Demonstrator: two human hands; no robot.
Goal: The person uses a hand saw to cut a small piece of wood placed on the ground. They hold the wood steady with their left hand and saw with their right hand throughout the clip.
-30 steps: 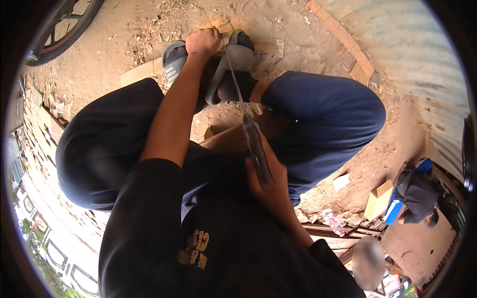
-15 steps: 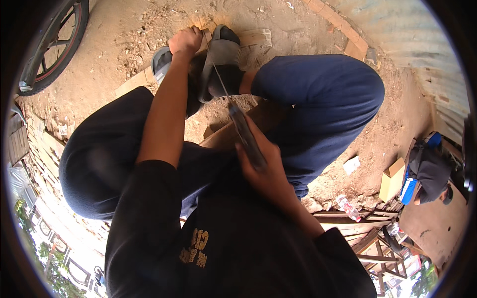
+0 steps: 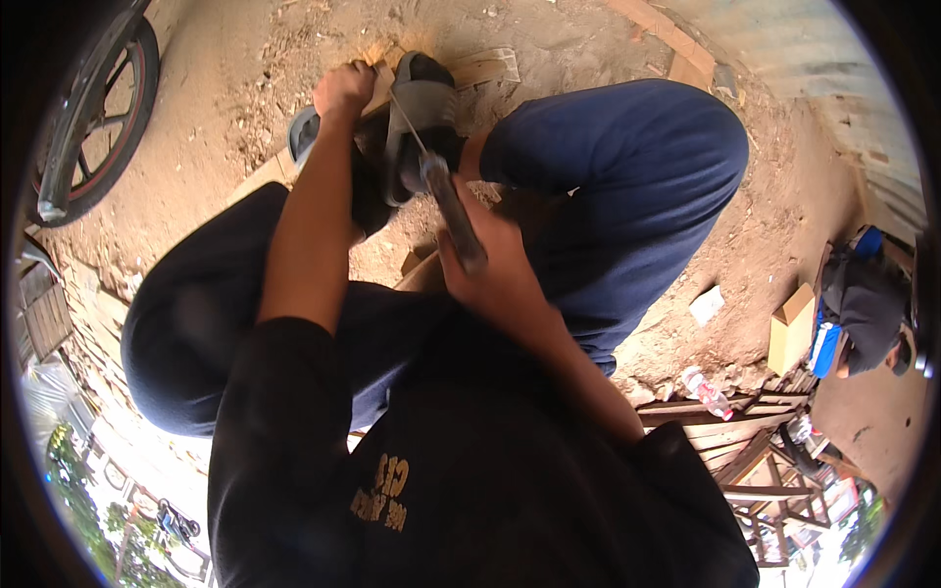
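- Right hand [image 3: 498, 263]: fingers wrapped round the dark handle of a saw [image 3: 454, 218], in front of the body.
- Left hand [image 3: 343, 90]: knuckles up, fingers curled, at the near-left side of a small pale piece of wood [image 3: 381, 86]; whether it grips the wood or only presses on it, I cannot tell.
- The key relation: the saw's long axis runs from the right hand away from the body and slightly left, its thin blade ending at or near the wood; contact is too small to make out.
- The wood lies ahead and to the left of the right hand; the left hand is much nearer, right beside it.
- The right sandal [image 3: 431, 103] sits just right of the blade's far end.
- Farther out: a wheel [image 3: 149, 93] at the left; a bottle [image 3: 706, 392] and an open box [image 3: 790, 331] at the right.
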